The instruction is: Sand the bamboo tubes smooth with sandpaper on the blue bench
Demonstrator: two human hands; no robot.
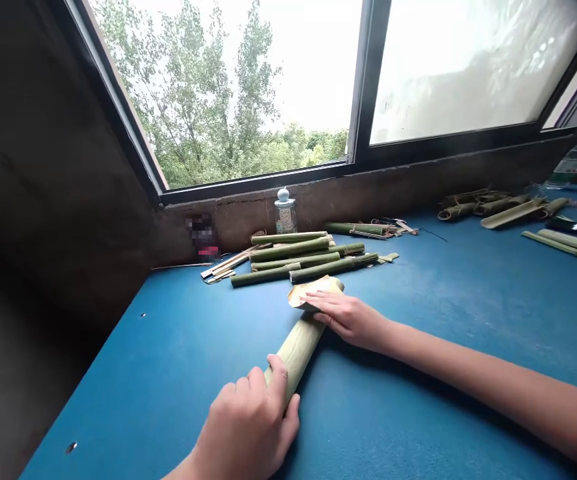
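A thick, pale green bamboo tube (298,350) lies slanting across the blue table, its near end toward me. My left hand (251,417) is wrapped round that near end. Over the far part of the tube, my right hand (341,317) presses a curved tan sheet (313,288), perhaps sandpaper, with its fingers together on top and the thumb lower down. The sheet's left edge curls up. The tube's far end shows just beyond the sheet.
Several thin green bamboo sticks (293,250) lie beyond the tube on the blue table (168,373). A glass jar (285,215) stands by the wall. Bamboo tubes (498,205), flat strips (573,245) and a plastic bottle (573,160) are at the right.
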